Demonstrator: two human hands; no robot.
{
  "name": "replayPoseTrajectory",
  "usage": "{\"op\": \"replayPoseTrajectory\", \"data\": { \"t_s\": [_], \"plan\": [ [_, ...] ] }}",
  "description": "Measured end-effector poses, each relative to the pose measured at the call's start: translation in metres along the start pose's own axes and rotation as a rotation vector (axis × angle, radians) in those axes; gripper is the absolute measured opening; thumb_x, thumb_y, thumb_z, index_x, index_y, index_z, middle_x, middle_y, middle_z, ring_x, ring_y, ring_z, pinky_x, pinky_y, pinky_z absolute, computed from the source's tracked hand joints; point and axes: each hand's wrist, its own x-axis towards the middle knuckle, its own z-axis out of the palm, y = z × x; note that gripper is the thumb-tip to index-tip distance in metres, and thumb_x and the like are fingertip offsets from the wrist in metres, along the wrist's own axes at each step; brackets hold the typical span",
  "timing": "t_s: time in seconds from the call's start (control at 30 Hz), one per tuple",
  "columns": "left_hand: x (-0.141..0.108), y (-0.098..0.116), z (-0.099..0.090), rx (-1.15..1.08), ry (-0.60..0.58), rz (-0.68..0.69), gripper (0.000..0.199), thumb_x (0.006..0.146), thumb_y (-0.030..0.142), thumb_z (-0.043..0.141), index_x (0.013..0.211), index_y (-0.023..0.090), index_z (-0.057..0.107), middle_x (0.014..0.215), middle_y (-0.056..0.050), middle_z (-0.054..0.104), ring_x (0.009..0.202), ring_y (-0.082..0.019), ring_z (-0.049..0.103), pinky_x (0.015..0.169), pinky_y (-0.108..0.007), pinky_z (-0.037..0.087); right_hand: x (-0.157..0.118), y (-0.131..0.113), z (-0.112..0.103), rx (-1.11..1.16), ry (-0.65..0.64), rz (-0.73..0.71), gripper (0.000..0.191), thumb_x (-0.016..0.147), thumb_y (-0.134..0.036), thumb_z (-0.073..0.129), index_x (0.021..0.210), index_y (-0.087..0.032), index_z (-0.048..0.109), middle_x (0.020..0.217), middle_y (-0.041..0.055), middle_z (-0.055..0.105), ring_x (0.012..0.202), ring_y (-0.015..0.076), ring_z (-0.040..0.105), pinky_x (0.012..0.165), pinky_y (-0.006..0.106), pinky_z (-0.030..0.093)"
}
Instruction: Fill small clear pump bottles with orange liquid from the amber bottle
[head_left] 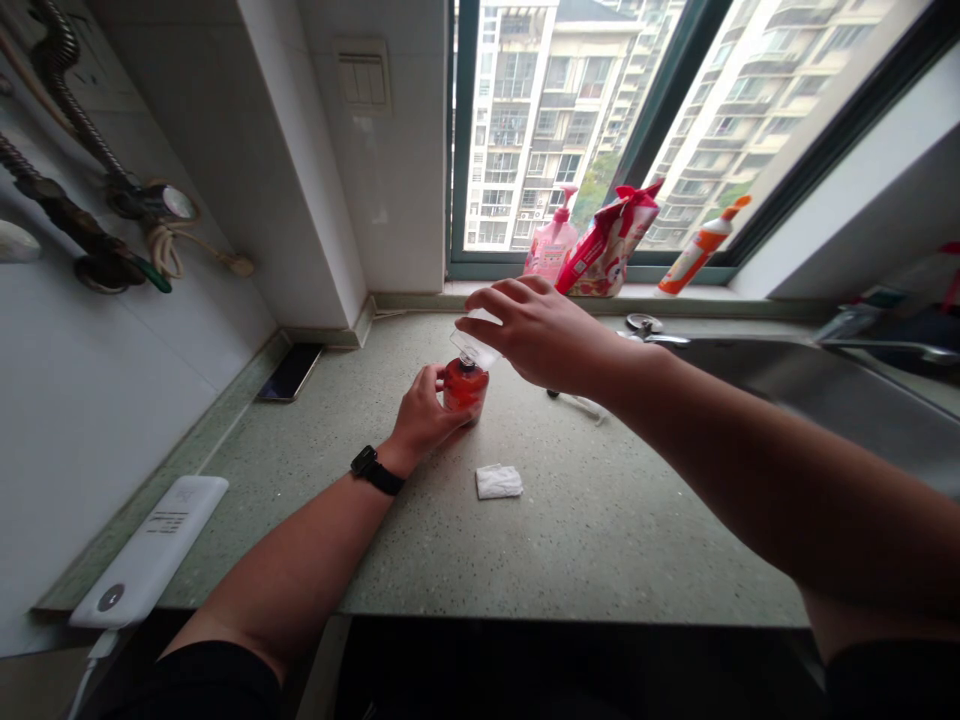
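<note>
A red bottle point(466, 387) with a dark neck stands on the speckled green counter point(600, 540). My left hand point(425, 415), with a black watch at the wrist, is wrapped round its left side and front. Above the bottle, my right hand point(529, 330) grips a clear plastic container point(478, 345), tilted with its narrow end at the bottle's neck. Whether the two touch cannot be made out. A folded white tissue point(499, 482) lies nearer the front edge. Behind my right wrist is a small object with a dark end and a clear part point(589, 407), partly hidden.
A phone point(291, 372) and a white power bank point(150, 550) lie at the left. On the window sill stand a pink pump bottle point(551, 248), a red pouch point(609, 245) and an orange-white bottle point(697, 252). A metal sink point(817, 400) is at the right.
</note>
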Motion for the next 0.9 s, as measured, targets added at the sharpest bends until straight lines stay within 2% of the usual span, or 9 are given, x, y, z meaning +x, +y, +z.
{"op": "replayPoseTrajectory", "data": {
  "t_s": [0.27, 0.9],
  "plan": [
    [0.0009, -0.0049, 0.0034, -0.049, 0.013, -0.015, 0.061, 0.075, 0.040, 0.096, 0.120, 0.022, 0.059, 0.123, -0.012, 0.073, 0.103, -0.027, 0.075, 0.090, -0.046, 0.065, 0.0045, 0.0008, 0.0006, 0.006, 0.006, -0.018, 0.051, 0.099, -0.016, 0.058, 0.148, -0.028, 0.064, 0.142, 0.0128, 0.064, 0.123, 0.0315, 0.055, 0.104, 0.046, 0.035],
    [0.0010, -0.0046, 0.0048, -0.100, 0.005, -0.045, 0.061, 0.074, 0.039, 0.097, 0.119, 0.022, 0.058, 0.122, -0.013, 0.073, 0.104, -0.026, 0.075, 0.092, -0.047, 0.064, 0.0095, -0.0020, -0.0007, -0.025, 0.023, -0.049, 0.041, 0.102, -0.016, 0.052, 0.139, -0.025, 0.068, 0.138, 0.0121, 0.065, 0.120, 0.0289, 0.053, 0.100, 0.043, 0.035]
  ]
}}
